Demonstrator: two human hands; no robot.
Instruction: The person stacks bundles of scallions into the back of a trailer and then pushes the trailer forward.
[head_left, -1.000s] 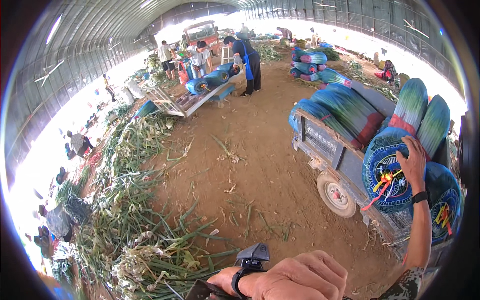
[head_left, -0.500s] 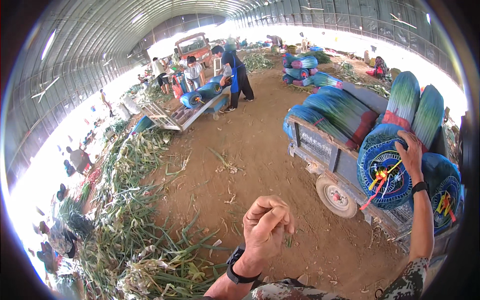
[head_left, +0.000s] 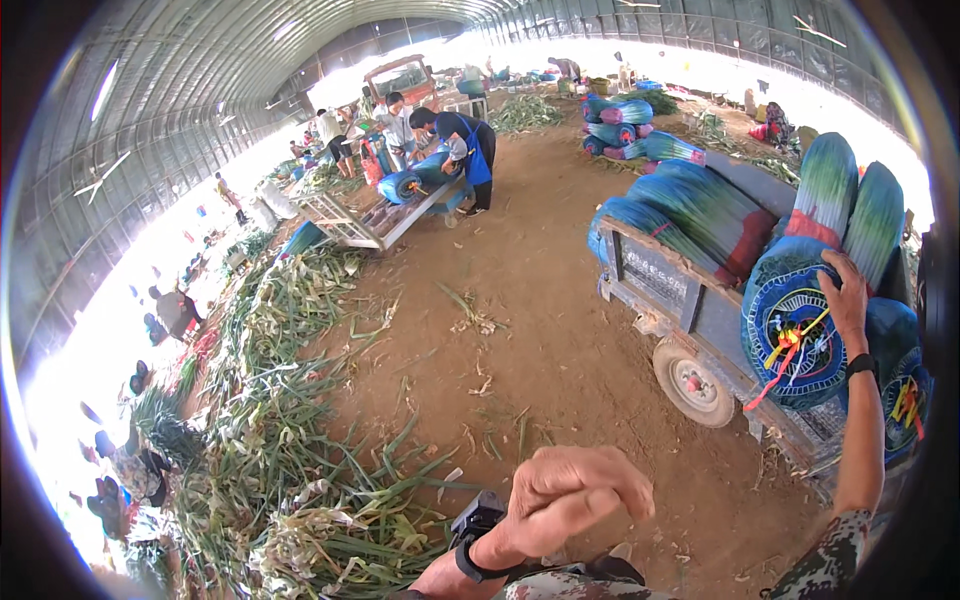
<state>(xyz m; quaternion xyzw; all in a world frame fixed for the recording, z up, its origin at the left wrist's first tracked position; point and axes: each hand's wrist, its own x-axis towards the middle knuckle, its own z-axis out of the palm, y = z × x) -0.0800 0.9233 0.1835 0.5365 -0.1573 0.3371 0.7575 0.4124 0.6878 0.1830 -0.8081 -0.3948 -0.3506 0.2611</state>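
R hand [head_left: 846, 295] fingers part-open & bent, on upper edge of blue net bundle [head_left: 775, 305], R side of frame, on cart [head_left: 650, 265]. L hand [head_left: 572, 497], btm ctr, half-curled, can't tell if holding anything. Leaf heap [head_left: 265, 430] lower L.

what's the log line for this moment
left hand: curled, off the bundle | right hand: resting on bundle | bundle: on cart

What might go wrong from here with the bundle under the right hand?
The round blue netted bundle might roll or slip: only the right hand rests on it, while the left hand is curled well apart from it. Its dangling red ribbon may snag on the cart. Loose leaves on the dirt floor could make footing slippery.
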